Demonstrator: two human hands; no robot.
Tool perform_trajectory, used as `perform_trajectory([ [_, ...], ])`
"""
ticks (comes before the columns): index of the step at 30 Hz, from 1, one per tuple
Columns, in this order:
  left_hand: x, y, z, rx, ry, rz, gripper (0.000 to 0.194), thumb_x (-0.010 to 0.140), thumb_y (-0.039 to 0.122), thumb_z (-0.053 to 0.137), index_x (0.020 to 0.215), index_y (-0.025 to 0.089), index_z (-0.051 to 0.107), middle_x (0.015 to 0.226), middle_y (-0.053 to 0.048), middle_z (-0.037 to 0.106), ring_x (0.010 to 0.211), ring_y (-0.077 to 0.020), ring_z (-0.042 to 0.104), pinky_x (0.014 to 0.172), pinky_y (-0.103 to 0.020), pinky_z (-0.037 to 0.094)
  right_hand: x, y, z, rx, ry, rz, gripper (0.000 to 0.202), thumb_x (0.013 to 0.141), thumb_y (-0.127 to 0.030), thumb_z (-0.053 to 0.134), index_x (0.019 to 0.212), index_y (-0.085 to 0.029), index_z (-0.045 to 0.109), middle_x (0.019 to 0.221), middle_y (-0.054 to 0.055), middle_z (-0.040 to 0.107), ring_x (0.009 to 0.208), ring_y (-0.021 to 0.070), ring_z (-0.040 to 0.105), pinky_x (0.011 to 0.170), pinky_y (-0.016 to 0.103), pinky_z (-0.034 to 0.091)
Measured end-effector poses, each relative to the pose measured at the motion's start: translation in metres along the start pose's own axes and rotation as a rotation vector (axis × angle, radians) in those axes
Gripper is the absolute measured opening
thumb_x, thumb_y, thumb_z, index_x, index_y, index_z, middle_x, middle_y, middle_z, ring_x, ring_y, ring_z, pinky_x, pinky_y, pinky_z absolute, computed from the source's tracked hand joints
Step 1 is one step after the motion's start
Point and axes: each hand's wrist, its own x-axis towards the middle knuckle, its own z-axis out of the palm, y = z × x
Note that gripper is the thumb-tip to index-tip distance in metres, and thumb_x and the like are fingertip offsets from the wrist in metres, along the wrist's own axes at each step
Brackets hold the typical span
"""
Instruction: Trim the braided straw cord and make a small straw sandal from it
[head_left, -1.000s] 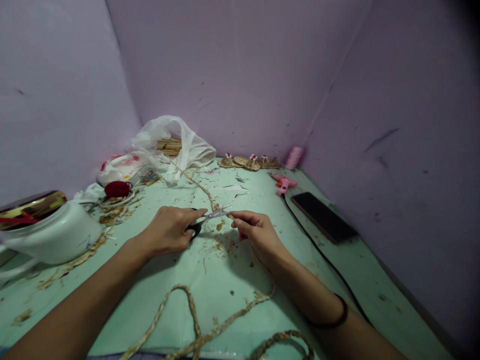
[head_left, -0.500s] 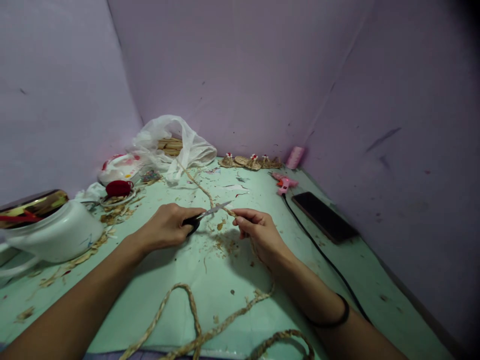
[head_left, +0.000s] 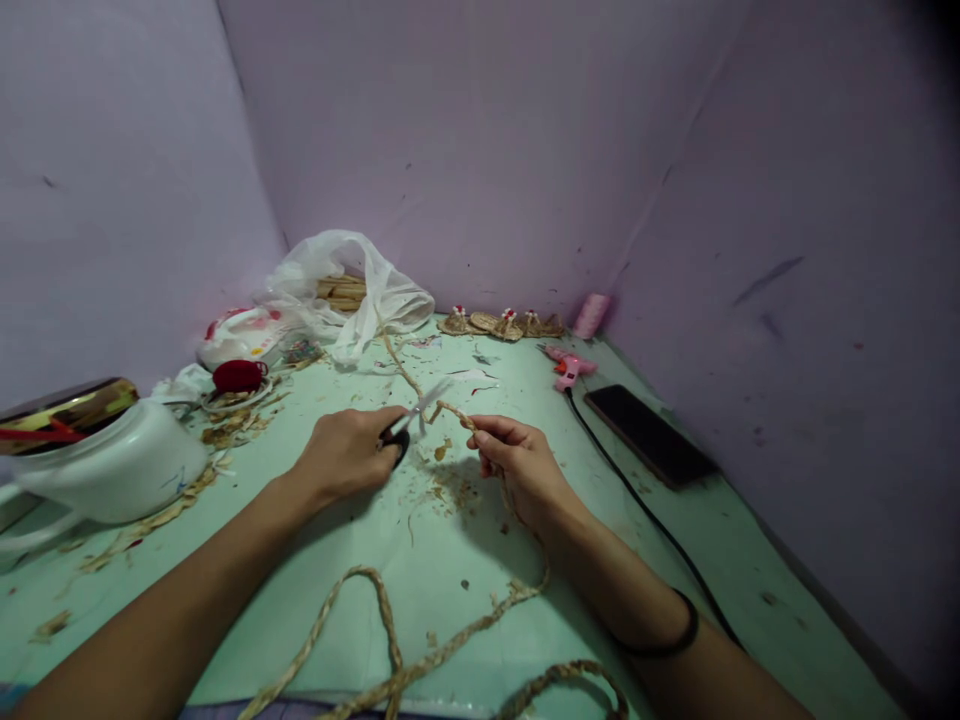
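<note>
Head view: the left hand (head_left: 346, 452) is closed in a grip on black-handled scissors (head_left: 405, 422), blades pointing up and away toward the end of a braid (head_left: 452, 411). The right hand (head_left: 517, 462) pinches that braid between thumb and fingertips, its short free end standing just beside the blade tips; whether they touch cannot be told. The rest of the braid runs under the right wrist and loops across the green worktop (head_left: 420, 560) toward the near edge.

Compared with half a second ago, the scissors have tilted from nearly level to pointing steeply upward, and the braid end has lifted clear above the right fingers.

Around them lie a white pot (head_left: 112, 470), a plastic bag (head_left: 352, 290), a pink glue gun (head_left: 568, 367) and a dark phone (head_left: 647, 435). No writing is readable.
</note>
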Motion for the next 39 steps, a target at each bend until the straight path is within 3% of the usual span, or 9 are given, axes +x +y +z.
perform_trajectory([
  [3,0.004,-0.006,-0.001,-0.022,0.106,-0.211,0.032,0.069,0.031,0.048,0.097,0.027,0.062,0.077,-0.003,0.067,0.069,-0.0213,0.06,0.056,-0.027,0.038,0.0,0.0,0.0,-0.002,0.015,0.002,0.022,0.054,-0.02,0.066,0.076,-0.015,0.068,0.057,-0.002,0.059,0.04,0.0054,0.041,0.042,0.022,0.035],
  [6,0.006,-0.001,-0.003,-0.532,0.174,-0.297,0.037,0.063,0.037,0.059,0.095,0.018,0.061,0.07,-0.004,0.065,0.062,-0.018,0.058,0.055,-0.026,0.041,-0.001,0.0,0.001,-0.008,-0.005,0.018,0.02,0.054,-0.02,0.066,0.074,-0.015,0.067,0.056,-0.002,0.059,0.041,0.006,0.043,0.042,0.022,0.037],
  [10,0.008,0.019,0.003,-1.295,0.021,-0.501,0.042,0.059,0.036,0.066,0.092,0.013,0.055,0.066,-0.004,0.063,0.044,-0.0105,0.052,0.041,-0.021,0.035,-0.007,0.004,0.006,0.022,-0.156,0.119,0.016,0.052,-0.02,0.068,0.067,-0.015,0.066,0.061,0.0,0.061,0.051,0.0095,0.051,0.047,0.023,0.042],
  [15,0.013,0.031,0.017,-1.597,0.016,-0.65,0.035,0.055,0.018,0.066,0.087,0.013,0.052,0.06,0.001,0.059,0.041,-0.007,0.05,0.034,-0.015,0.025,-0.016,0.008,0.011,0.044,-0.333,0.202,0.018,0.053,-0.019,0.068,0.07,-0.016,0.067,0.063,0.0,0.059,0.056,0.0101,0.053,0.051,0.024,0.044],
  [22,0.017,0.045,0.017,-1.453,0.27,-0.591,0.043,0.047,0.018,0.071,0.085,0.015,0.051,0.046,0.007,0.053,0.039,-0.0082,0.049,0.041,-0.018,0.036,-0.017,0.009,0.013,-0.075,-0.267,0.101,0.019,0.057,-0.022,0.071,0.074,-0.014,0.069,0.059,-0.001,0.06,0.049,0.0067,0.047,0.049,0.021,0.037],
  [28,0.026,0.05,0.026,-1.29,0.174,-0.522,0.041,0.049,0.025,0.07,0.083,0.014,0.05,0.044,0.006,0.052,0.035,-0.0103,0.047,0.037,-0.021,0.035,-0.015,0.011,0.011,0.078,-0.273,0.117,0.017,0.054,-0.024,0.074,0.067,-0.014,0.069,0.055,-0.002,0.058,0.049,0.0073,0.048,0.053,0.024,0.042],
  [31,0.026,0.041,0.028,-1.191,0.14,-0.487,0.035,0.057,0.032,0.066,0.083,0.015,0.051,0.045,0.005,0.051,0.037,-0.0116,0.049,0.039,-0.022,0.037,-0.012,0.01,0.009,0.124,-0.149,0.146,0.02,0.049,-0.023,0.076,0.066,-0.015,0.069,0.055,-0.003,0.058,0.048,0.0071,0.048,0.053,0.024,0.043],
  [35,0.012,0.025,0.013,-0.641,0.124,-0.135,0.033,0.064,0.035,0.06,0.092,0.017,0.055,0.061,0.002,0.057,0.055,-0.0131,0.053,0.052,-0.024,0.04,-0.005,0.006,0.004,0.069,0.012,0.116,0.022,0.047,-0.022,0.076,0.066,-0.014,0.068,0.057,-0.001,0.06,0.048,0.0076,0.049,0.05,0.023,0.042],
  [39,-0.002,0.016,0.0,-0.158,0.054,0.166,0.036,0.068,0.024,0.05,0.103,0.019,0.055,0.08,-0.002,0.063,0.072,-0.0171,0.057,0.064,-0.027,0.04,-0.002,0.002,0.0,0.017,0.013,0.084,0.02,0.051,-0.022,0.073,0.068,-0.013,0.068,0.051,-0.003,0.057,0.043,0.0056,0.045,0.047,0.022,0.04],
])
